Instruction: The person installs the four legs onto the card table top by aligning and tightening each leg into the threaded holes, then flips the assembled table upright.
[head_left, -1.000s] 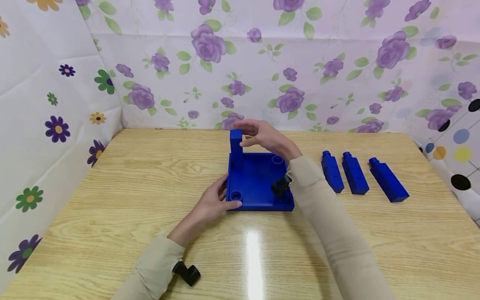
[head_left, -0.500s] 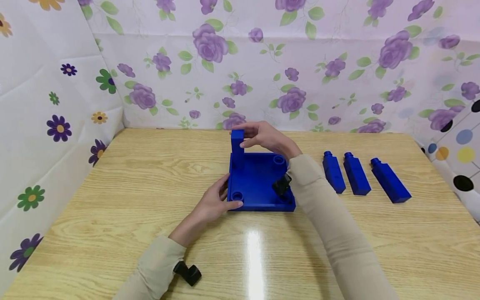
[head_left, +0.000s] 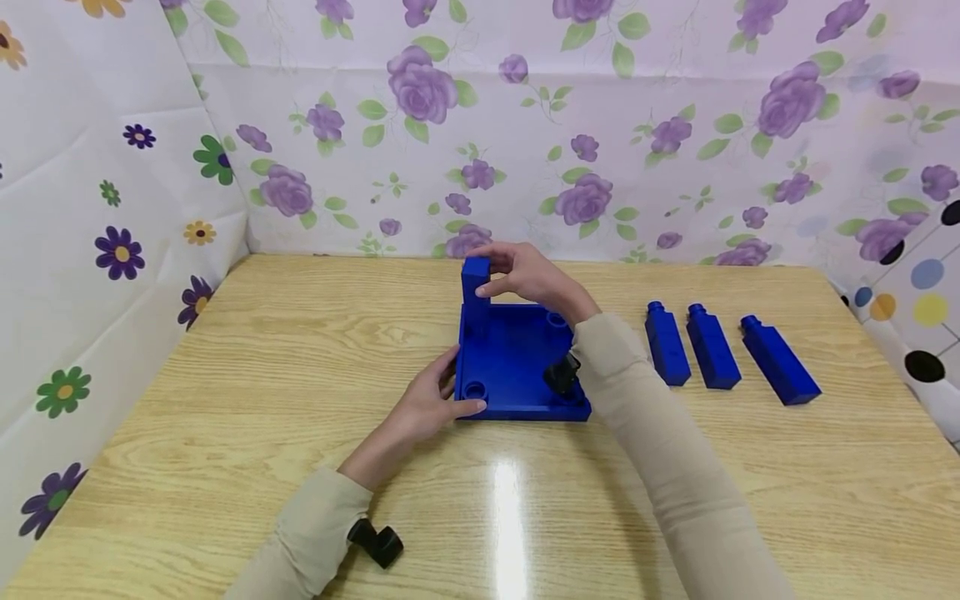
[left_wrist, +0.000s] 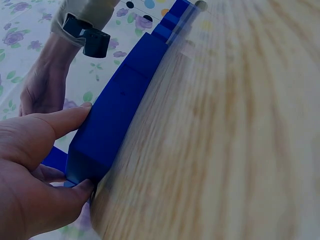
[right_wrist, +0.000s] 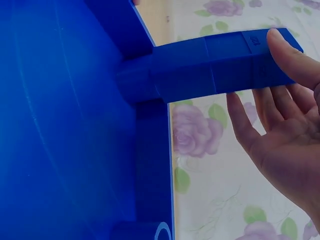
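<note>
A blue square leg (head_left: pixel 472 287) stands upright in the far left corner of a shallow blue square tabletop piece (head_left: pixel 517 358), which has raised edges. My right hand (head_left: pixel 528 273) holds this leg near its top; in the right wrist view the thumb (right_wrist: pixel 292 57) presses one side while fingers lie along another. Where the leg's narrower end meets the corner shows in that view too. My left hand (head_left: pixel 427 404) grips the piece at its near left corner, thumb by a round socket (head_left: pixel 475 390). Another socket (head_left: pixel 556 319) shows at the far right corner.
To the right, three more blue legs, a left one (head_left: pixel 667 343), a middle one (head_left: pixel 712 346) and a right one (head_left: pixel 780 360), lie on the wooden table (head_left: pixel 300 333) with threaded ends pointing away. Floral cloth (head_left: pixel 337 125) hangs behind the table.
The leg in my right hand has turned slightly, and the right fingers have shifted a little with it. My left hand keeps its hold on the tabletop piece.
</note>
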